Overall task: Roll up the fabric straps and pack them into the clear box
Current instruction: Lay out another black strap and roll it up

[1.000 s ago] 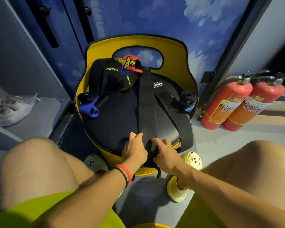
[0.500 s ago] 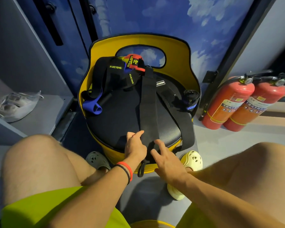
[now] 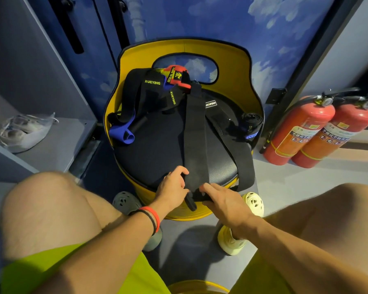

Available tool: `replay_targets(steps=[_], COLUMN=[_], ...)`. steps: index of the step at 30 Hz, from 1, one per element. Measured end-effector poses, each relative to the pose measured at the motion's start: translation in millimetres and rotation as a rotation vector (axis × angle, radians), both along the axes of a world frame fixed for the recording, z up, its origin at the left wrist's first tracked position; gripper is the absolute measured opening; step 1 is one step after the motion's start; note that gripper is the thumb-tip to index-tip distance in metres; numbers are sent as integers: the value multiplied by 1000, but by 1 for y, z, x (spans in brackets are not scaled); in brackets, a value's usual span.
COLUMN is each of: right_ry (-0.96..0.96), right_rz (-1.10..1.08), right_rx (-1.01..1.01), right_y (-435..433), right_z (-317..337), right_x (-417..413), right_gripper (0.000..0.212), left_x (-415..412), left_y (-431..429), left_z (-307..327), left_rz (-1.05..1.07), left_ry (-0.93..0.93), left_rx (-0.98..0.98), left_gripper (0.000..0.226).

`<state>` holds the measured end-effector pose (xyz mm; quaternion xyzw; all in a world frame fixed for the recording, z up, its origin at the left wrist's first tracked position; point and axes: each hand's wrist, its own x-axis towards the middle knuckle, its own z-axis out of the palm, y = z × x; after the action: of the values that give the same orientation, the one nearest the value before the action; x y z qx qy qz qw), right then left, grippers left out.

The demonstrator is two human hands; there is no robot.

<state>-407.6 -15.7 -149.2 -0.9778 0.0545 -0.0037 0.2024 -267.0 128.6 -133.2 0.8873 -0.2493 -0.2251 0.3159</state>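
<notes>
A long black strap (image 3: pixel 194 132) lies lengthwise down the middle of the black seat of a yellow chair (image 3: pixel 227 54). Its near end hangs over the seat's front edge. My left hand (image 3: pixel 174 187) pinches the strap's left edge at that end. My right hand (image 3: pixel 223 202) grips the end from the right, fingers pointing left. A second black strap (image 3: pixel 240 158) drapes off the seat's right side. A rolled black strap (image 3: pixel 250 124) sits at the right rim. Black XUEYING straps (image 3: pixel 145 90), a red strap (image 3: pixel 176 78) and a blue strap (image 3: pixel 121 133) are piled at the back left. No clear box is in view.
Two red fire extinguishers (image 3: pixel 295 132) stand on the floor right of the chair. A plastic bag with shoes (image 3: pixel 21 130) rests on a grey shelf at the left. My knees flank the chair, and my feet in perforated clogs (image 3: pixel 253 202) are beneath it.
Both hands have slid back to the seat's front edge along the long black strap, and they now close on its near end.
</notes>
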Motion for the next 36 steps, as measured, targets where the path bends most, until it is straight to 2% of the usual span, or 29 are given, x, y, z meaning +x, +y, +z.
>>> replay_targets(steps=[1, 4, 8, 14, 22, 27, 30, 33, 36], right_ry=[-1, 11, 32, 52, 38, -39, -56, -24, -87], right_rz=[-3, -13, -31, -6, -5, -16, 31, 43, 65], right_rx=[29, 81, 110, 35, 70, 106, 7, -94, -201], right_y=[-2, -8, -10, -9, -9, -10, -8, -9, -7], right_z=[1, 1, -4, -5, -1, 2, 3, 3, 1], right_x=[1, 6, 12, 15, 21, 21, 18, 19, 25], right_gripper=[23, 21, 34, 35, 31, 25, 24, 39, 28], left_x=[3, 10, 4, -13, -5, 5, 7, 9, 10], left_y=[4, 17, 27, 24, 23, 19, 16, 15, 15], left_z=[1, 5, 16, 6, -10, -13, -14, -16, -16], left_rz=[-33, -171, -311, -244, -273, -270, -288, -291, -295], left_ry=[11, 58, 60, -184, -169, -171, -178, -161, -148], left_rx=[-1, 22, 83, 100, -19, 42, 93, 95, 97], left_gripper=[41, 45, 44, 39, 23, 33, 32, 29, 30])
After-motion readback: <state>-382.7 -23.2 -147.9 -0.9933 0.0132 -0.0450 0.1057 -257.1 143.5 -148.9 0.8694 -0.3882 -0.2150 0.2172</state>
